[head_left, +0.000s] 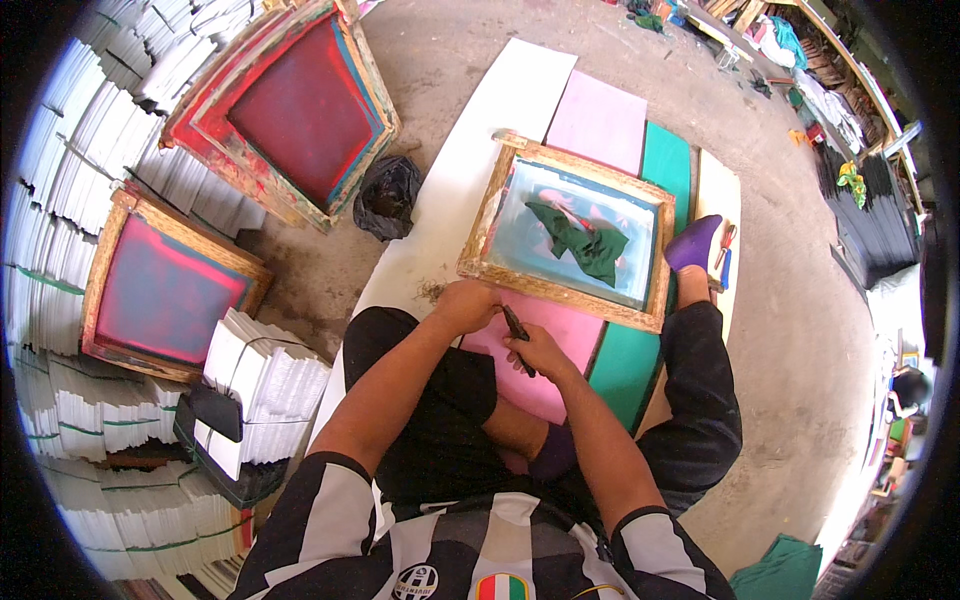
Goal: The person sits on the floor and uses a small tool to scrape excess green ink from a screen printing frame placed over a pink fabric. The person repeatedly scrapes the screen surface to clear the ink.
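My right hand point(540, 350) is closed around a narrow dark hand tool point(516, 326), whose exact kind I cannot make out. The tool's far end points up toward my left hand point(468, 306). The left fingers are pinched together at the near left corner of a wooden-framed printing screen point(567, 305); what they hold, if anything, is too small to name. A crumpled dark green cloth point(590, 248) lies on the pale mesh inside the frame. Under the screen are white, pink and green sheets, with the pink sheet point(545, 385) showing below my hands.
My purple-clad foot point(692, 243) rests against the frame's right side, beside small red- and blue-handled tools point(727, 240). Several used screens point(300, 110) lean at the upper left, near a black plastic bag point(387, 197). Tied white paper stacks point(265, 375) line the left.
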### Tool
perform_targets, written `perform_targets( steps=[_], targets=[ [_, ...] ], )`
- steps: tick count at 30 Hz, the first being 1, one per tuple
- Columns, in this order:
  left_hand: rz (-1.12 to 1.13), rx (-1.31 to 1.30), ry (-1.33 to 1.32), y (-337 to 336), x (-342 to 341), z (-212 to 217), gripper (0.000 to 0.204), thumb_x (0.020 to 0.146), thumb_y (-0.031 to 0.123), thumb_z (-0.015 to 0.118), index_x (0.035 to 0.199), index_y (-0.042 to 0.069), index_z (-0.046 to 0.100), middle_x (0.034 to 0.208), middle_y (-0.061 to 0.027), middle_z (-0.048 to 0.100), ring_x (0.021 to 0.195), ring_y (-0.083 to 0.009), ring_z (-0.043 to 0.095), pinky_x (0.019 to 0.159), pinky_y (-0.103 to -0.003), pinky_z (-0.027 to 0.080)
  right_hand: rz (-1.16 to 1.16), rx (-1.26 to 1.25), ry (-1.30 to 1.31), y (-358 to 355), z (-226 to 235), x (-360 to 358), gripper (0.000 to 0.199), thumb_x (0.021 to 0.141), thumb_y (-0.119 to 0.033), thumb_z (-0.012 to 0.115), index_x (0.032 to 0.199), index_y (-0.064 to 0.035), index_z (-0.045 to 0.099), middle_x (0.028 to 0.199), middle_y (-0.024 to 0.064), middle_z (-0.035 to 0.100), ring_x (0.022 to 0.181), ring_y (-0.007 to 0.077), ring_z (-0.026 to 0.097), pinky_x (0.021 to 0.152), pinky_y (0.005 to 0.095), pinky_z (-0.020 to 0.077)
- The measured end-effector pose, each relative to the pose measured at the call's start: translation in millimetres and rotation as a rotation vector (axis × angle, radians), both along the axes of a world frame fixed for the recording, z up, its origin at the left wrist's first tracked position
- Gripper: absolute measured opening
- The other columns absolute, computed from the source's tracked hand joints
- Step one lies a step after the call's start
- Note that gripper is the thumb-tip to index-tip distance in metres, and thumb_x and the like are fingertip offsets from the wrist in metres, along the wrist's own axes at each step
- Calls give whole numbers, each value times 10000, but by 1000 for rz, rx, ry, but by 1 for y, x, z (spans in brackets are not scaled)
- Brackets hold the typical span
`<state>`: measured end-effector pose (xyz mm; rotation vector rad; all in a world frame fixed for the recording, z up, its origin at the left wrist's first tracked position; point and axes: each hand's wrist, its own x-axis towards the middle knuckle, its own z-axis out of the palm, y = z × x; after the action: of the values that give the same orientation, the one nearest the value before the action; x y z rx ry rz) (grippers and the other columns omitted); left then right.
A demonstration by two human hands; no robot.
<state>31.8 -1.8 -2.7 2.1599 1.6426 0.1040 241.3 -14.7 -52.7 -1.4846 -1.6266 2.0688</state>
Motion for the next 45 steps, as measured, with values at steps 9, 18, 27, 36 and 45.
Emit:
perform_targets(
  steps=[9, 18, 27, 36, 45],
  targets=[
    [493, -135, 162, -2, -35, -4, 195, 817, 187, 641, 946, 70, 729, 967, -175, 721, 910, -355, 708, 795, -471, 566, -313, -113, 53, 10, -8, 8, 471, 942, -179, 551, 1341, 42, 434, 906, 182, 650, 727, 253, 673, 661, 384, 561],
    [742, -303, 208, 5, -64, -5, 318, 792, 257, 735, 1048, 68, 728, 1100, -158, 714, 1021, -308, 698, 827, -408, 565, -341, -109, -7, 25, -15, 7, 397, 947, -198, 541, 1241, 57, 463, 868, 200, 634, 682, 273, 663, 621, 395, 559],
    [703, -325, 159, 3, -56, -2, 411, 741, 314, 788, 1068, 75, 722, 1095, -138, 717, 1018, -291, 696, 827, -397, 564, -362, -105, -31, 31, -18, 2, 350, 931, -194, 540, 1187, 38, 495, 851, 207, 627, 663, 284, 659, 581, 402, 547],
    [603, -304, 152, 1, -43, 2, 446, 759, 396, 792, 1046, 63, 718, 1068, -154, 715, 1002, -317, 694, 817, -425, 562, -353, -30, -213, 32, -3, -11, 223, 881, -172, 534, 993, 21, 519, 688, 128, 573, 523, 255, 608, 429, 415, 482],
    [517, -257, 127, 6, -24, 4, 471, 801, 485, 743, 989, 54, 728, 1037, -166, 711, 964, -337, 694, 800, -463, 561, -315, 314, -535, 24, -24, -11, 277, 858, -178, 519, 1038, 10, 615, 920, 279, 680, 804, 427, 683, 699, 538, 538]
  ],
)
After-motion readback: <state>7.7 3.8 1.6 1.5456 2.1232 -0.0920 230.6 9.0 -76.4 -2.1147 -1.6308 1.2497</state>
